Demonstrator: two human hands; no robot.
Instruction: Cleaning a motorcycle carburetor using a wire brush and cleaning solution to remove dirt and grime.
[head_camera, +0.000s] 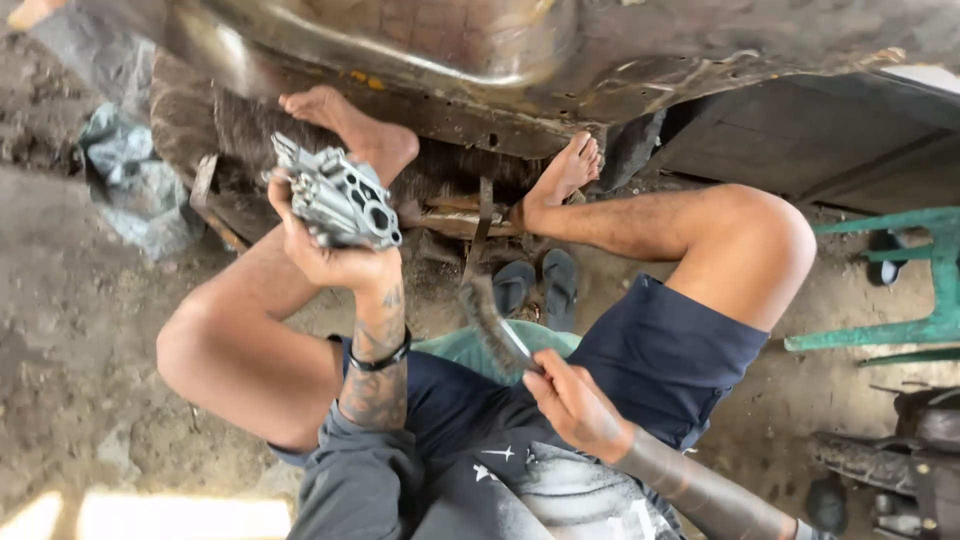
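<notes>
A dented, rusty metal body (560, 50) filled the top of the view, hanging low over bare dirt ground (70, 330). Beneath it a person sat with knees spread, in dark blue shorts (660, 350), bare feet resting against the underside of the body. A green plastic chair (910, 290) lay on its side at the right edge, well apart from the person, and crumpled grey plastic sheeting (130, 180) lay on the ground at the left. A pair of dark sandals (535, 285) sat on the ground between the legs. The left hand (325, 255), on a tattooed forearm with a black wristband, was raised in front of the left knee, its fingers wrapped tight around a grey cast-metal part (340, 195) with round bores, held up near one foot. The right hand (575, 405) was lower, above the lap, fingers closed around the handle of a dirty bristle brush (490, 325); the bristles pointed up and to the left, toward the part but clear of it.
</notes>
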